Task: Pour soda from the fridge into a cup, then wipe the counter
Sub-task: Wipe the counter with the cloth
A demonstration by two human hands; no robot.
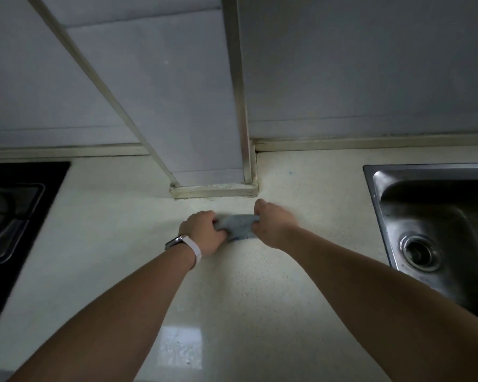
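At the far left the black gas hob [17, 216] sits sunk into the pale speckled counter [232, 285]. My left hand [204, 232], a watch with a white strap [186, 245] on its wrist, has its fingers curled round the left end of the blue-grey cloth [239, 226]. The cloth lies on the counter between my hands, just in front of the tiled pillar [204, 106] that juts out from the wall. My right hand [273, 226] pinches the cloth's right end with its fingers curled in. Further right, well apart from my hands, is the steel sink [439, 230] with its round drain [420, 249].
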